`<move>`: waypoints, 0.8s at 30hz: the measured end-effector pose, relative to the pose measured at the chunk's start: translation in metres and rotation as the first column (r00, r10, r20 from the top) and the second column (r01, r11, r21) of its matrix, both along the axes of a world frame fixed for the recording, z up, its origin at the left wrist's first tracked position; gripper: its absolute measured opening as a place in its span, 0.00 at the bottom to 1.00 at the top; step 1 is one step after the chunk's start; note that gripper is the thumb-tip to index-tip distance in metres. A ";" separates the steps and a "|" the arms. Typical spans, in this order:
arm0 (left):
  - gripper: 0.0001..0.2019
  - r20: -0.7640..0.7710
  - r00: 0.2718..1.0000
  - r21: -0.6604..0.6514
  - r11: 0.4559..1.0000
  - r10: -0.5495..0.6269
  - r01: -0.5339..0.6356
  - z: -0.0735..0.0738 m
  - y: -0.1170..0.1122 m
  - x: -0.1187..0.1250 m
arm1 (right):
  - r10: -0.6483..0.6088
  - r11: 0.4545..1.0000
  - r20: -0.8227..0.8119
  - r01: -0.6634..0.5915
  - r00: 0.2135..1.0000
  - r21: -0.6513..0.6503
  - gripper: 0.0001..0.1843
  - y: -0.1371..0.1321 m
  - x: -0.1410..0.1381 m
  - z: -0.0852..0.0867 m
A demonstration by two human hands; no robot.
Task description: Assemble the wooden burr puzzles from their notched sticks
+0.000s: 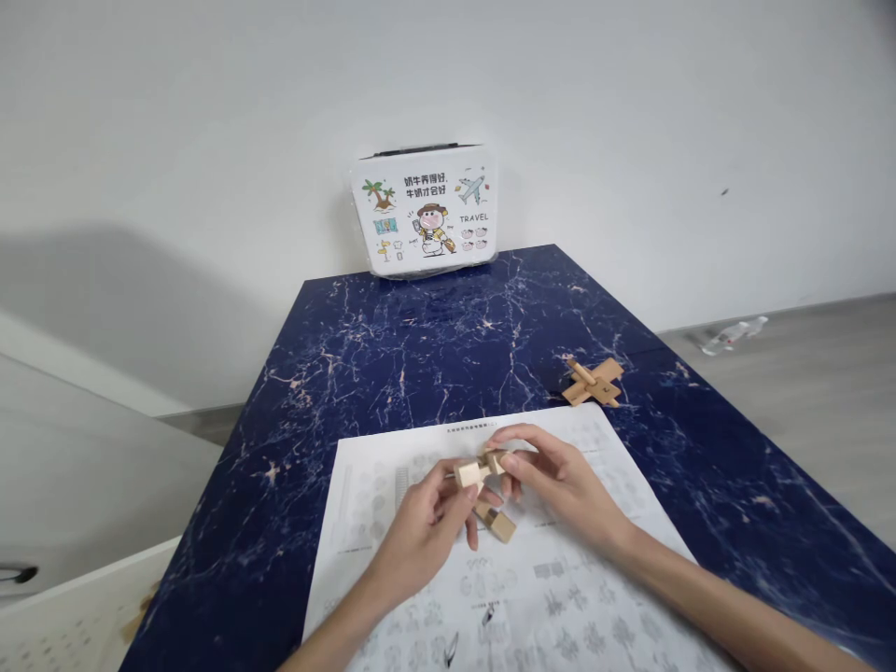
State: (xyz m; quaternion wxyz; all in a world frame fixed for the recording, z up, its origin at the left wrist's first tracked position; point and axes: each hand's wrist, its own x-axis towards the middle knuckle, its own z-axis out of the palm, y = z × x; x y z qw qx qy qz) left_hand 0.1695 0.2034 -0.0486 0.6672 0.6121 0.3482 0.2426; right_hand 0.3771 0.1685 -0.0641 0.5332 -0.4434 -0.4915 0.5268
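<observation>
Above a printed paper sheet [392, 569], both hands hold light wooden puzzle blocks [470, 473] close together. My left hand [430, 523] is closed around one notched block from the left. My right hand [553, 476] pinches the pieces from the right, and its fingers cover part of them. Just below the fingers, another notched wooden block [499, 525] shows at a slant; whether it lies on the sheet or is held cannot be told. Farther right, a group of crossed wooden pieces [595, 381] rests on the dark blue table.
A white case with cartoon prints [427, 215] stands at the back of the blue marbled table [420, 355], against the wall. On the floor to the right lies a clear plastic bottle [728, 337]. A white perforated basket [70, 625] is at the lower left.
</observation>
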 end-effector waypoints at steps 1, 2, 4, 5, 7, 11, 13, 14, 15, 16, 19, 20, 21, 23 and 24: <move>0.16 0.003 1.000 0.000 1.000 0.003 -0.003 0.000 0.000 0.000 | -0.008 1.000 0.024 0.008 1.000 0.008 0.12 0.000 0.000 -0.002; 0.15 0.001 1.000 0.000 1.000 0.007 -0.007 -0.001 0.000 0.000 | -0.024 1.000 0.049 0.023 0.999 0.021 0.12 0.000 0.000 -0.003; 0.15 -0.004 1.000 0.002 1.000 0.015 -0.015 -0.001 -0.001 -0.001 | -0.051 0.998 0.084 0.048 0.995 0.041 0.12 0.001 0.000 -0.004; 0.14 -0.006 1.000 0.004 1.000 0.019 -0.019 -0.001 -0.001 -0.001 | -0.051 0.998 0.091 0.048 0.995 0.040 0.12 0.002 0.001 -0.004; 0.15 -0.004 1.000 0.007 1.000 0.025 -0.025 -0.001 -0.001 -0.002 | -0.040 0.999 0.081 0.038 0.996 0.021 0.11 0.003 0.002 -0.004; 0.17 -0.030 0.998 -0.003 0.998 0.055 -0.055 -0.002 0.000 -0.002 | -0.057 0.998 0.048 0.058 0.997 -0.033 0.11 0.004 0.005 -0.006; 0.19 -0.038 0.997 -0.006 0.998 0.064 -0.065 -0.002 0.000 -0.002 | -0.065 0.996 0.032 0.066 0.997 -0.059 0.12 0.003 0.004 -0.007; 0.20 -0.037 0.997 -0.005 0.998 0.067 -0.067 -0.002 0.001 -0.001 | -0.061 0.996 0.021 0.063 0.998 -0.068 0.13 0.003 0.004 -0.007; 0.20 -0.036 0.997 -0.003 0.998 0.070 -0.070 -0.002 0.001 -0.001 | -0.050 0.996 0.008 0.050 0.999 -0.075 0.13 0.003 0.003 -0.007; 0.20 -0.034 0.997 0.000 0.997 0.073 -0.073 -0.002 0.000 -0.001 | -0.029 0.996 -0.009 0.028 1.000 -0.080 0.13 0.003 0.001 -0.006; 0.19 -0.020 0.997 0.005 0.997 0.074 -0.074 0.000 0.000 -0.001 | 0.058 0.993 -0.047 -0.063 0.997 -0.100 0.13 0.002 -0.001 -0.003; 0.19 -0.010 0.997 0.004 0.998 0.070 -0.070 0.000 -0.001 -0.001 | 0.083 0.990 -0.054 -0.089 0.995 -0.109 0.14 0.003 -0.001 -0.002; 0.19 0.000 0.998 0.001 0.998 0.065 -0.065 0.000 -0.001 -0.001 | 0.100 0.987 -0.057 -0.107 0.993 -0.120 0.14 0.003 -0.001 -0.001; 0.18 0.014 0.998 -0.005 0.998 0.055 -0.055 0.000 -0.001 0.000 | 0.115 0.982 -0.049 -0.121 0.992 -0.144 0.16 0.004 0.000 0.001; 0.18 0.017 0.998 -0.007 0.999 0.053 -0.052 -0.001 -0.002 0.000 | 0.119 0.980 -0.044 -0.125 0.992 -0.153 0.16 0.004 0.001 0.002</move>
